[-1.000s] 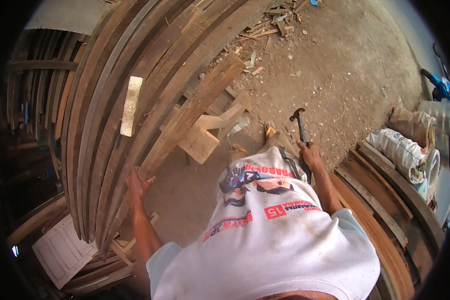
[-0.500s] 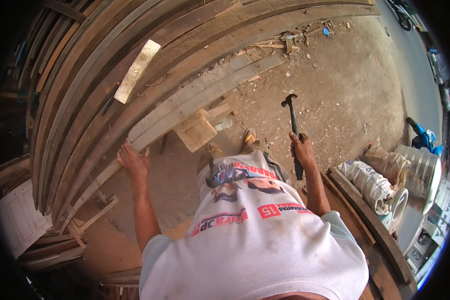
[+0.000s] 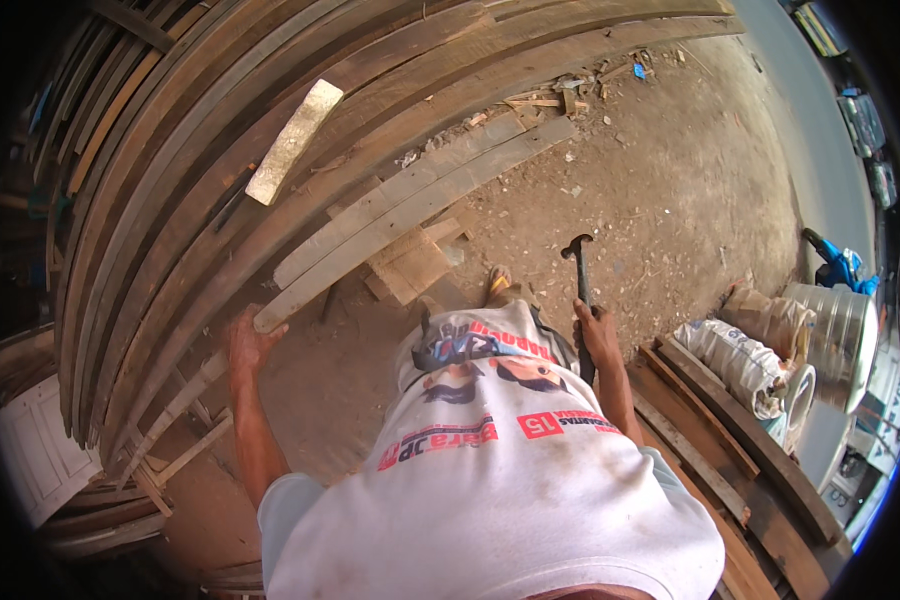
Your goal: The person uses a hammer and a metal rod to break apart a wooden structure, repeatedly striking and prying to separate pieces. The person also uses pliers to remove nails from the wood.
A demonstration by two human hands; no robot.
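My left hand (image 3: pixel 254 338) is closed round the near end of a long grey wooden plank (image 3: pixel 410 225). A second weathered board (image 3: pixel 400 193) lies alongside it, and the held plank's end sticks out past that one. Under both sits a short wooden block (image 3: pixel 410 268). In my right hand (image 3: pixel 600 340), out to the right of my body, a claw hammer (image 3: pixel 582 268) is gripped by its dark handle, head pointing away from me. The lower handle is partly hidden by my hand and shirt.
Long stacked timbers (image 3: pixel 180 200) curve along the left and far side, with a pale wood block (image 3: pixel 295 140) on top. Planks (image 3: pixel 740 440), white sacks (image 3: pixel 735 360) and a metal drum (image 3: pixel 825 335) stand right. Scraps litter the dirt ground (image 3: pixel 670 200). A white panel door (image 3: pixel 45 450) leans far left.
The held plank has slid toward me along the board beside it, my left hand moving back with its end. My right hand and the hammer have come lower and closer to my body.
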